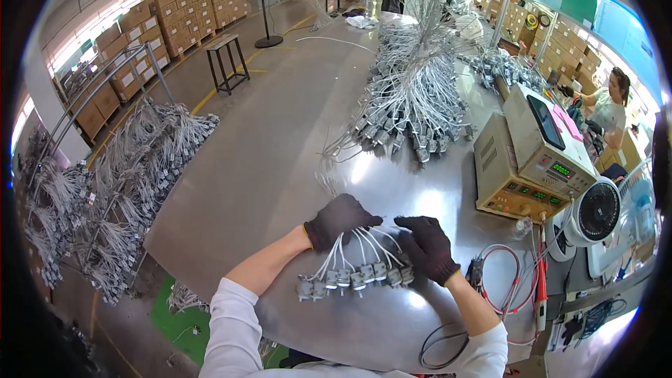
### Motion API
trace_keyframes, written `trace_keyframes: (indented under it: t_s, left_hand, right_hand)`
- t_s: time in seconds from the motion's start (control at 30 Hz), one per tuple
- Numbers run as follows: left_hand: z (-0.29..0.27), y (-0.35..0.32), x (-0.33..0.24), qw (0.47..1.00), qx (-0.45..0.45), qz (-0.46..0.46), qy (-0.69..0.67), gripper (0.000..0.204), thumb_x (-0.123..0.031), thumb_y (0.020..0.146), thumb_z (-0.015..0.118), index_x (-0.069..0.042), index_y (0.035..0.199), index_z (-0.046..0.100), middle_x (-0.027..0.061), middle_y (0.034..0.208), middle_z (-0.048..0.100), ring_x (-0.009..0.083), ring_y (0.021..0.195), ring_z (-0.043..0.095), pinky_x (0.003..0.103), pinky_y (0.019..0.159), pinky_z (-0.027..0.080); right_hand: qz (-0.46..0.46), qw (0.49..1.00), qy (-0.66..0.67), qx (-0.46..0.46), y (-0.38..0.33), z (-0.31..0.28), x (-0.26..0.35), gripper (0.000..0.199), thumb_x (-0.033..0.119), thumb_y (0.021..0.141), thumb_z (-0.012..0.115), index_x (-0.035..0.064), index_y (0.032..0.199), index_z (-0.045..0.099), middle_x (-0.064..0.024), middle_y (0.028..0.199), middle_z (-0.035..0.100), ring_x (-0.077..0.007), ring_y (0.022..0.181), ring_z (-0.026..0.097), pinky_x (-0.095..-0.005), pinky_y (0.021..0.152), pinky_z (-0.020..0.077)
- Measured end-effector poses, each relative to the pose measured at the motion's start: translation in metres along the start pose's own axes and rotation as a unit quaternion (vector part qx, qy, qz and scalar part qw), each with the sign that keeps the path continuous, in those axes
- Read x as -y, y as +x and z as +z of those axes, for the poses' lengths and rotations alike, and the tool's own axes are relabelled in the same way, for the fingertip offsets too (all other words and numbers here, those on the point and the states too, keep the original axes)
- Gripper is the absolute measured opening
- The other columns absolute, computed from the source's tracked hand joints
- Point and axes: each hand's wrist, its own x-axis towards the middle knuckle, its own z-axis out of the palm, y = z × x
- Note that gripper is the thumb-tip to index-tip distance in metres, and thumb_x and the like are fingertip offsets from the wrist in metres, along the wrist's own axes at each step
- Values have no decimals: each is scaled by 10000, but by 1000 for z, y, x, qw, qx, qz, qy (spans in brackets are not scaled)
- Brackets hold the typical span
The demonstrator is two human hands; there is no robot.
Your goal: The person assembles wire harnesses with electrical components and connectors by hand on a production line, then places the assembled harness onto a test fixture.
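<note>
My left hand, in a dark work glove, is closed around a bunch of thin white cables. From it the cables fan toward me and end in a row of grey plugs lying on the metal table. Beside the bunch on its right is my right hand, gloved the same way, with its fingers stretched toward the left hand. Whether it touches the rightmost cables is unclear.
Ahead lies a large heap of similar cables. Stacked test instruments with a phone on top stand right, near a small fan and red test leads. More cables hang on a rack at left. A co-worker is far right.
</note>
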Motion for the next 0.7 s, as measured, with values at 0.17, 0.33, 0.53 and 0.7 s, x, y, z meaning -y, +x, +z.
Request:
trace_keyframes:
  t_s: [0.17, 0.33, 0.53, 0.7]
  left_hand:
    - [0, -3, 7, 998, -8, 33, -56, 456, -115, 929, 633, -213, 1365, 729, -15, 1028, 790, 237, 942, 722, 403, 887, 520]
    - [11, 1, 8, 993, -60, 62, -78, 469, -116, 930, 638, -211, 1381, 724, -11, 1030, 789, 239, 921, 722, 410, 874, 515]
    - [10, 2, 7, 995, -35, 54, -74, 482, -107, 929, 635, -202, 1395, 717, -15, 1066, 796, 232, 939, 717, 412, 897, 507]
    - [13, 3, 7, 996, -27, 39, -69, 498, -100, 928, 633, -206, 1409, 708, -9, 1138, 792, 243, 991, 713, 417, 930, 506]
  right_hand:
    - [61, 994, 55, -78, -41, -34, -23, 327, 117, 1002, 750, 81, 1326, 725, -175, 1295, 727, -342, 1222, 697, -437, 1045, 556]
    - [103, 972, -175, -119, -94, -77, -42, 319, 178, 897, 807, 75, 1196, 757, -195, 1230, 730, -411, 1199, 678, -491, 1028, 557]
    - [146, 951, -273, -28, -136, -83, -41, 640, 306, 821, 851, 66, 1383, 662, -239, 1348, 672, -451, 1283, 604, -551, 1077, 508]
    - [161, 911, -374, -71, -130, -81, -16, 702, 313, 868, 811, 69, 1490, 595, -243, 1288, 688, -439, 1216, 634, -557, 1018, 527]
